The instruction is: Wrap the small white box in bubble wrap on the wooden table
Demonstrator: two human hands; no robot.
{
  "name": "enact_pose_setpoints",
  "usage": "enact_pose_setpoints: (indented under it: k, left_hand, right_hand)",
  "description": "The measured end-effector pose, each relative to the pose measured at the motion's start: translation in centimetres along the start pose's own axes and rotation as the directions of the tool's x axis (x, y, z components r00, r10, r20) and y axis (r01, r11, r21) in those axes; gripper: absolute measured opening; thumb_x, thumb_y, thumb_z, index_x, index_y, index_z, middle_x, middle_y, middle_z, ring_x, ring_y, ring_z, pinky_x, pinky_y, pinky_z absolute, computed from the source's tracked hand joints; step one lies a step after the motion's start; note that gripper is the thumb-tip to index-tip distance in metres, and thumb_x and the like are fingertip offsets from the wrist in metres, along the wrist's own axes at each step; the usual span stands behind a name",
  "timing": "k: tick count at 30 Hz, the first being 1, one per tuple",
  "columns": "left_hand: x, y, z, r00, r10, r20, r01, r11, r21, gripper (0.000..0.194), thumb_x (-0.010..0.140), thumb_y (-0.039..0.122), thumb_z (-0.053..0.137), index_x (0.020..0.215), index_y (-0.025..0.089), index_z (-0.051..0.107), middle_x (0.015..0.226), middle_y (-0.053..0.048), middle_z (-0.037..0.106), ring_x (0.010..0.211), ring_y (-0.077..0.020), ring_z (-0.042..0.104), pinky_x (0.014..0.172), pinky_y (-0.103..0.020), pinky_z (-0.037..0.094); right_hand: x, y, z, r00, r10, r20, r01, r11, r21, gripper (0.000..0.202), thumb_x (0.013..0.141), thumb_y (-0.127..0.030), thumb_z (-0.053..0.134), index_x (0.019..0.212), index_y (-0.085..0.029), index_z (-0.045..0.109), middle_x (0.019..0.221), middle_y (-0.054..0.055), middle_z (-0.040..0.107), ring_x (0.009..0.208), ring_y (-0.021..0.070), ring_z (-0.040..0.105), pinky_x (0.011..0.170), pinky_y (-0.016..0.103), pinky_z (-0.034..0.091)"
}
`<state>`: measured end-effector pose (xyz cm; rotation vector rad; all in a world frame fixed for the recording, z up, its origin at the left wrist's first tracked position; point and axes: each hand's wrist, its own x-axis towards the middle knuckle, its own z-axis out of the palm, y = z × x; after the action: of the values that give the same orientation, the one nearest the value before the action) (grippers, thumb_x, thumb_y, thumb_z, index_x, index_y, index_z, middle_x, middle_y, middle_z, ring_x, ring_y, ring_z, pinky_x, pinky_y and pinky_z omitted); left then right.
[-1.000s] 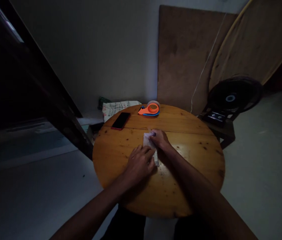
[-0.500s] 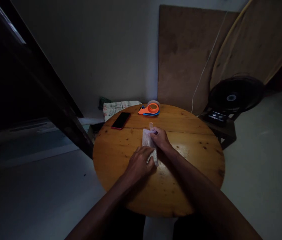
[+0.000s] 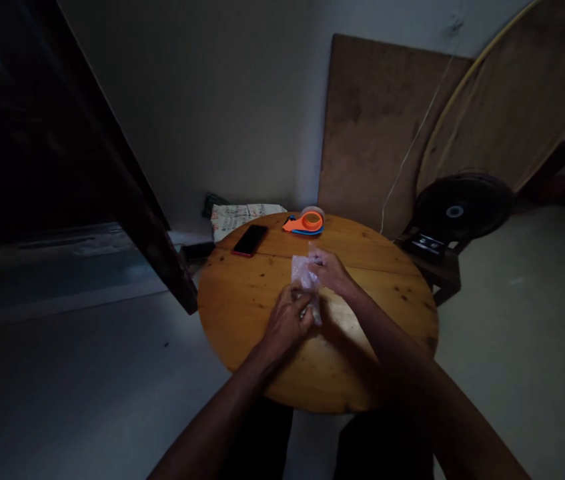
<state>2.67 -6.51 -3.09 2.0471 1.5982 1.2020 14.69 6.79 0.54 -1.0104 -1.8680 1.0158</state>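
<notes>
A small piece of clear bubble wrap (image 3: 299, 267), folded into a narrow packet, is between my hands over the middle of the round wooden table (image 3: 242, 320). My left hand (image 3: 289, 312) grips its near part, with thumb and fingers curled on it. At the far right edge, my right hand (image 3: 333, 272) pinches the wrap, and a small flap sticks up past the fingertips. Whether anything lies inside the wrap I cannot tell. Beyond my hands sits an orange and blue tape dispenser (image 3: 307, 222) with a roll of tape.
A phone with a red edge (image 3: 250, 240) lies at the table's far left. Behind the table is a printed white sack (image 3: 242, 217) by the wall. A dark fan (image 3: 455, 210) stands to the right, before a leaning wooden board (image 3: 367, 120) and a large round panel (image 3: 502, 100).
The head view has shifted slightly. My left fingers have curled in more on the bubble wrap, which looks more bunched. My right hand keeps its pinch on the far edge.
</notes>
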Motion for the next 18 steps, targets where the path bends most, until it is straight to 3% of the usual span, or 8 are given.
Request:
enact_pose_setpoints:
  k: [6, 11, 15, 18]
  left_hand:
    - [-0.7, 0.4, 0.0, 0.995, -0.075, -0.067, 0.077, 0.997, 0.031, 0.036, 0.08, 0.019, 0.055, 0.115, 0.025, 0.063, 0.121, -0.008, 0.046, 0.113, -0.0219, 0.05, 0.099, -0.034, 0.044]
    - [-1.0, 0.6, -0.2, 0.975, -0.174, -0.139, 0.179, 0.983, 0.027, 0.04, 0.077, 0.026, 0.06, 0.116, 0.02, 0.055, 0.111, -0.009, 0.052, 0.108, -0.0233, 0.053, 0.096, -0.037, 0.045]
    - [-0.9, -0.3, 0.2, 0.954, -0.23, -0.193, 0.227, 0.973, -0.04, 0.069, 0.072, 0.033, 0.065, 0.134, 0.015, 0.039, 0.123, -0.013, 0.051, 0.119, -0.0274, 0.048, 0.102, -0.04, 0.04]
    - [-0.8, -0.9, 0.4, 0.956, -0.24, -0.167, 0.221, 0.967, -0.125, 0.083, 0.073, 0.035, 0.066, 0.144, 0.015, 0.027, 0.135, -0.015, 0.046, 0.126, -0.0282, 0.043, 0.106, -0.041, 0.037]
  right_hand:
    - [-2.7, -1.9, 0.0, 0.999, 0.0, -0.044, -0.001, 1.0, -0.019, 0.019, 0.065, -0.034, 0.058, 0.077, -0.018, 0.056, 0.063, -0.004, 0.051, 0.057, 0.0109, 0.045, 0.051, 0.022, 0.035]
    - [-5.0, -3.4, 0.4, 0.995, -0.009, -0.103, -0.002, 0.995, -0.101, 0.02, 0.068, -0.033, 0.058, 0.081, -0.018, 0.058, 0.064, -0.003, 0.053, 0.057, 0.0119, 0.047, 0.053, 0.023, 0.036]
    - [-6.7, -4.6, 0.5, 0.992, -0.05, -0.119, 0.03, 0.985, -0.17, 0.021, 0.069, -0.036, 0.059, 0.08, -0.017, 0.059, 0.067, -0.002, 0.054, 0.06, 0.0125, 0.048, 0.058, 0.025, 0.038]
    - [-8.0, -4.9, 0.7, 0.99, -0.088, -0.114, 0.066, 0.979, -0.19, 0.019, 0.071, -0.035, 0.058, 0.079, -0.018, 0.058, 0.068, -0.002, 0.054, 0.06, 0.0123, 0.047, 0.058, 0.025, 0.037]
